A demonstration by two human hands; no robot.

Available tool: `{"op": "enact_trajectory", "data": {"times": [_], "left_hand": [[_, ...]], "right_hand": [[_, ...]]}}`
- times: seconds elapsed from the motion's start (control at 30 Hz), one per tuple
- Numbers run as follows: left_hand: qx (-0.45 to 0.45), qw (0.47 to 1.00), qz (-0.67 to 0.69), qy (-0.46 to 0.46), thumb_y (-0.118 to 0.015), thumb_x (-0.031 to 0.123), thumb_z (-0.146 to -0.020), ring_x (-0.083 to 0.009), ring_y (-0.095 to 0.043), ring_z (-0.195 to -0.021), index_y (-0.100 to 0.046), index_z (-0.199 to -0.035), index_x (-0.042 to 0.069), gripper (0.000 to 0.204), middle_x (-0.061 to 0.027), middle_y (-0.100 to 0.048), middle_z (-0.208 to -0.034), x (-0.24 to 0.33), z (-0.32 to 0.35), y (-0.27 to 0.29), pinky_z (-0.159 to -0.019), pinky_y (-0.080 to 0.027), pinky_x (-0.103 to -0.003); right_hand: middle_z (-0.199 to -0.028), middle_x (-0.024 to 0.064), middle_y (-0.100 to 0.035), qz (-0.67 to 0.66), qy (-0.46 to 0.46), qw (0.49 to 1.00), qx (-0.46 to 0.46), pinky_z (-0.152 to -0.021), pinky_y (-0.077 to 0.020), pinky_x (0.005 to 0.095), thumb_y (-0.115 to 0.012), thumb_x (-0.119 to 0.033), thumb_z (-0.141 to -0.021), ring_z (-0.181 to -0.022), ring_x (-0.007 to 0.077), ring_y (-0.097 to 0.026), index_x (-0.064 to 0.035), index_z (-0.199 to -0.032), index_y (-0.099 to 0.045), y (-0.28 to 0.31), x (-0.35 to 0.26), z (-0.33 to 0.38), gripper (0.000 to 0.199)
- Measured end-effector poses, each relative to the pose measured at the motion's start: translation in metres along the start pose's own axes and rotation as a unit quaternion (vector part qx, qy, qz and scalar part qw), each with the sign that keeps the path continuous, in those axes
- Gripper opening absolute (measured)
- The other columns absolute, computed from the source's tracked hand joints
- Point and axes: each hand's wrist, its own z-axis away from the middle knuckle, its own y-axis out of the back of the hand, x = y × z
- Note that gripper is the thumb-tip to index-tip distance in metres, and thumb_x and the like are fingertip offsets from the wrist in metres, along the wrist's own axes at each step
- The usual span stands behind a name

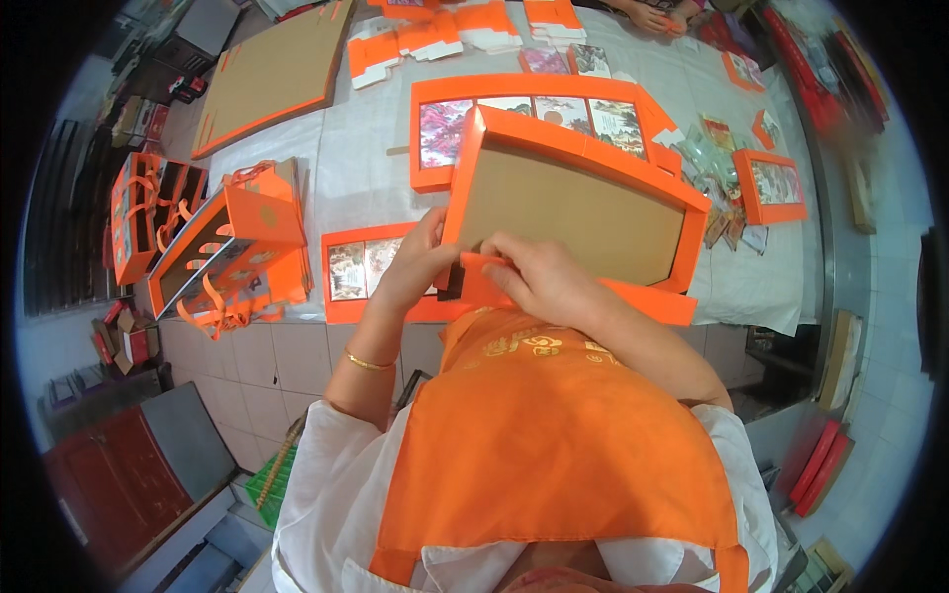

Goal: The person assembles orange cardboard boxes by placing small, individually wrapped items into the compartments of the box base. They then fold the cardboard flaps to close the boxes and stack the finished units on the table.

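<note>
An orange cardboard box (pixel 583 208) with a bare brown inside is tilted up in front of me, its far left corner raised. My left hand (pixel 417 265) is closed on its near left corner, the thumb toward the edge. At the same corner, my right hand (pixel 539 277) has bent fingers on an orange flap (pixel 482 285). The fingertips of both hands are partly hidden there. Underneath and beyond lies a long orange tray (pixel 425 178) holding several picture-printed packs (pixel 561 114). A second orange tray (pixel 331 282) with similar packs is left of my left hand, partly covered.
Orange gift bags (pixel 262 222) with ribbon handles stand at the left. A brown board with orange edges (pixel 272 74) lies far left, near folded orange-white cartons (pixel 430 40). Small packets (pixel 727 217) and an orange box (pixel 769 188) are at right. Another person's hands (pixel 660 20) show at the far edge.
</note>
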Motion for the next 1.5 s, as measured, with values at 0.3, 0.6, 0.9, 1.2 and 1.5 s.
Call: {"op": "enact_trajectory", "data": {"times": [0.3, 0.6, 0.9, 1.2, 1.5], "left_hand": [[-0.116, 0.983, 0.128, -0.057, -0.061, 0.011, -0.095, -0.0075, -0.051, -0.095, -0.035, -0.139, 0.002, 0.053, -0.0034, -0.052, -0.116, -0.031, 0.019, -0.007, -0.081, -0.044, -0.023], [-0.069, 0.993, 0.090, -0.043, -0.066, 0.014, -0.092, -0.0128, -0.048, -0.105, -0.032, -0.139, 0.003, 0.059, -0.0068, -0.046, -0.122, -0.044, 0.051, -0.025, -0.093, -0.043, -0.031], [-0.008, 0.995, 0.068, -0.071, -0.066, 0.008, -0.089, -0.0168, -0.042, -0.122, -0.033, -0.135, 0.002, 0.057, -0.0089, -0.044, -0.129, -0.046, 0.054, -0.037, -0.105, -0.038, -0.035], [0.070, 0.992, 0.095, -0.054, -0.066, 0.005, -0.088, -0.0192, -0.048, -0.122, -0.035, -0.136, 0.001, 0.057, -0.0114, -0.050, -0.129, -0.053, 0.055, -0.051, -0.103, -0.041, -0.036], [0.137, 0.979, 0.147, -0.009, -0.067, 0.010, -0.090, -0.0215, -0.045, -0.128, -0.035, -0.145, -0.002, 0.065, -0.0123, -0.048, -0.139, -0.073, 0.041, -0.044, -0.107, -0.038, -0.035]], "right_hand": [[-0.064, 0.0041, -0.050, -0.103, -0.050, 0.992, -0.050, -0.056, -0.0405, 0.0309, -0.064, -0.010, -0.091, -0.058, 0.0144, -0.047, -0.0055, -0.096, -0.056, 0.004, 0.041, -0.005, 0.011], [-0.072, 0.0073, -0.056, -0.074, -0.009, 0.993, -0.089, -0.063, -0.0464, 0.0349, -0.066, -0.006, -0.087, -0.066, 0.0216, -0.057, -0.0051, -0.096, -0.060, -0.005, 0.046, -0.002, 0.011], [-0.101, 0.0120, -0.060, 0.027, 0.090, 0.990, -0.108, -0.086, -0.0498, 0.0398, -0.065, -0.009, -0.087, -0.101, 0.0292, -0.059, -0.0018, -0.098, -0.066, -0.012, 0.045, 0.010, 0.014], [-0.104, 0.0153, -0.060, 0.022, 0.103, 0.980, -0.168, -0.089, -0.0477, 0.0424, -0.069, -0.024, -0.086, -0.105, 0.0327, -0.057, -0.0010, -0.111, -0.065, -0.006, 0.048, 0.022, 0.035], [-0.108, 0.0116, -0.064, 0.110, 0.051, 0.990, -0.067, -0.088, -0.0495, 0.0404, -0.067, -0.024, -0.088, -0.104, 0.0310, -0.060, -0.0057, -0.116, -0.066, 0.040, 0.100, 0.067, 0.034]]}}
